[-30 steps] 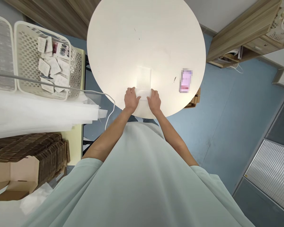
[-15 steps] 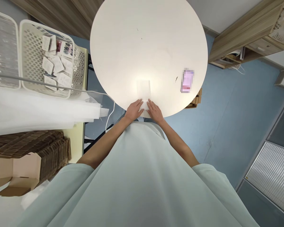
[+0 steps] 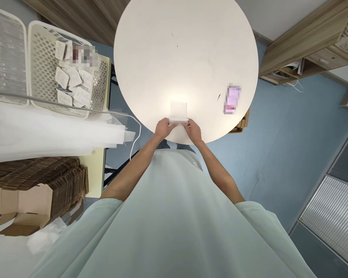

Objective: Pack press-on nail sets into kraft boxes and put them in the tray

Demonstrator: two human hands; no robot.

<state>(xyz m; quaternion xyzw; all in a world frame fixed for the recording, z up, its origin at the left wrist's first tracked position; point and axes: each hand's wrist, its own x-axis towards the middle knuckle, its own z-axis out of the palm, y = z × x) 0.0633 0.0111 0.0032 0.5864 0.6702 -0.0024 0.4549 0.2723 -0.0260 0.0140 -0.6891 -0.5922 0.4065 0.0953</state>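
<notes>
Near the front edge of the round white table (image 3: 185,58) lies a thin white foam sheet (image 3: 178,109), its near end folded or rolled into a thicker strip. My left hand (image 3: 163,128) pinches the left end of that strip between thumb and fingers. At the strip's right end my right hand (image 3: 194,131) grips in the same way. The far part of the sheet lies flat on the tabletop. Whether anything is wrapped inside the fold is hidden.
A blurred pink item (image 3: 232,99) lies on the table's right side. To the left stand a perforated basket (image 3: 43,69) holding several white packets, a stack of white foam sheets (image 3: 55,127) and flattened cardboard boxes (image 3: 40,173). A white cable (image 3: 135,131) hangs beside the table.
The near end of the foam sheet has been folded away from me into a thicker strip. My hands have moved slightly forward and apart, from pressing flat to gripping its ends.
</notes>
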